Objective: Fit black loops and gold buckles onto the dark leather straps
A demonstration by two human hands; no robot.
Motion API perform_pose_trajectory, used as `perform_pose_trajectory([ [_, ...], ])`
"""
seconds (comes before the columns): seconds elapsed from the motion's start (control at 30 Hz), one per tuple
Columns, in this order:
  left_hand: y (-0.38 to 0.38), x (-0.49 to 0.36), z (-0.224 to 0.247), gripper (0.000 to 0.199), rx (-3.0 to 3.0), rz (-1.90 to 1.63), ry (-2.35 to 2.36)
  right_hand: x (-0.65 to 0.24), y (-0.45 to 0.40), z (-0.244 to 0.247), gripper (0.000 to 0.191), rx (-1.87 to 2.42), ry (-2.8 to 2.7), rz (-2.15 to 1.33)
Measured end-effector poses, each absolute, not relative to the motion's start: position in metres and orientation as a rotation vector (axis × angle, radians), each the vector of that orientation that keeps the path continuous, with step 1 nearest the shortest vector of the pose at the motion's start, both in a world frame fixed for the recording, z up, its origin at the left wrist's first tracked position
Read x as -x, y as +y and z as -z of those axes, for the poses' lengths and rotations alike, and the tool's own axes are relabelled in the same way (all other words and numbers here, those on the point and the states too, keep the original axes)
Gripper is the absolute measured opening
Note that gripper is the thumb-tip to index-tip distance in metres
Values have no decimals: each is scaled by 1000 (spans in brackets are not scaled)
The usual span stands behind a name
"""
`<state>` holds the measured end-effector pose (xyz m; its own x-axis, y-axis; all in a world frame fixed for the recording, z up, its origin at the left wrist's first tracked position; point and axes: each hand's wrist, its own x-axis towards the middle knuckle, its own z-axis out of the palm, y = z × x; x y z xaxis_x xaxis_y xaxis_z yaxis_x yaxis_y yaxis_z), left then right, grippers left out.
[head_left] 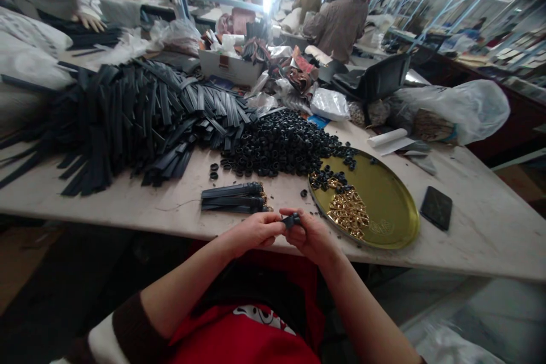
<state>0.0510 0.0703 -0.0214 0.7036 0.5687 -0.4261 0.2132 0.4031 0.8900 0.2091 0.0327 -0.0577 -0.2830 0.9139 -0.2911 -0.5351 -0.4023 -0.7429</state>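
Observation:
My left hand [261, 231] and my right hand [310, 236] meet at the table's front edge, both closed on a small dark strap piece [292, 220]. Its far end is hidden by the fingers. Just beyond my left hand lies a stack of dark straps [232, 198] with gold-coloured hardware at their right ends. Behind it spreads a heap of small black loops [277, 145]. To the right of my right hand, a round gold-coloured tray [394, 199] holds gold metal fittings [347, 210] and some black loops.
A large pile of dark straps [140, 114] covers the table's left. A phone [436, 207] lies right of the tray. Behind are a cardboard box [230, 68], plastic bags [473, 108] and scraps. A person [341, 17] is at the back; another person's hand [89, 21] rests at upper left.

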Motion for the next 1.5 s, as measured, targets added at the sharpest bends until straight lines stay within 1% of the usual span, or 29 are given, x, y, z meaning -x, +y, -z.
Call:
perform_pose_trajectory([
  [0.13,60,-48,27,21,-1181,-287,792,-198,28,58,30,904,-619,-1883],
  [0.2,57,-46,30,20,-1214,-308,795,-195,27,57,30,960,-657,-1845],
  [0.33,51,-44,33,23,-1245,-435,883,-192,26,52,32,1198,-903,-1406],
  [0.4,49,-42,33,26,-1301,-488,929,-191,25,47,30,1288,-1054,-1264],
  [0.47,45,-41,32,27,-1411,-548,957,-189,23,43,30,1316,-1129,-1270],
  [0.57,40,-37,32,18,-1538,-614,980,-185,17,39,30,1318,-1096,-1308],
  [0.7,36,-32,36,27,-1443,-624,1006,-181,9,38,30,1342,-1076,-1253],
  [0.8,35,-30,37,22,-1378,-671,1039,-178,2,37,33,1290,-1081,-1227],
  [0.9,33,-30,34,19,-1349,-684,1081,-176,-3,35,44,1220,-1008,-1260],
  [0.93,33,-31,33,19,-1348,-687,1090,-175,-3,35,43,1217,-983,-1283],
  [1.03,31,-31,29,23,-1361,-671,1100,-175,-2,36,30,1221,-898,-1462],
  [1.17,32,-29,28,30,-1497,-621,1201,-178,2,42,35,1088,-745,-1821],
  [1.23,33,-28,29,28,-1609,-601,1290,-179,4,46,32,1030,-705,-1921],
  [1.37,38,-28,32,24,-1670,-577,1340,-182,8,51,25,972,-622,-1982],
  [1.5,41,-28,32,25,-1489,-542,1226,-181,12,52,26,955,-574,-1948],
])
